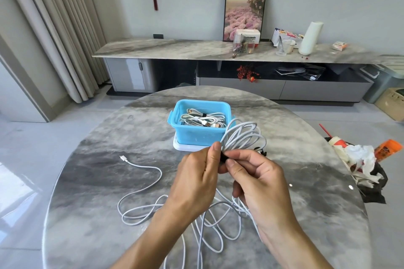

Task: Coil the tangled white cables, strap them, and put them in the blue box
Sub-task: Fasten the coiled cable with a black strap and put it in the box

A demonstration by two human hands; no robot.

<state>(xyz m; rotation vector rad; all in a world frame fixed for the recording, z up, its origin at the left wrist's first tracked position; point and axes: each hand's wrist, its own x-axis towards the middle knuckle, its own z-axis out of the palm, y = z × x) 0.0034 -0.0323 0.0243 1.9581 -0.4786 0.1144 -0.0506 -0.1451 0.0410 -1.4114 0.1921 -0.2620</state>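
Note:
Above the table's middle I hold a coiled white cable (244, 135), its loops fanning up and to the right. My left hand (196, 172) pinches the coil at its lower end. My right hand (258, 177) pinches a black strap (223, 157) at that same spot. The blue box (200, 122) stands just beyond, on a white lid (181, 146), and holds several strapped white cables. Loose tangled white cables (142, 207) lie on the table under and left of my hands, one plug end (123, 158) pointing far left.
The round marble table (91, 181) carries crumpled paper and wrappers (360, 159) at its right edge. A small black item (262, 151) lies behind the coil. A long sideboard with a picture, boxes and a white roll stands against the far wall.

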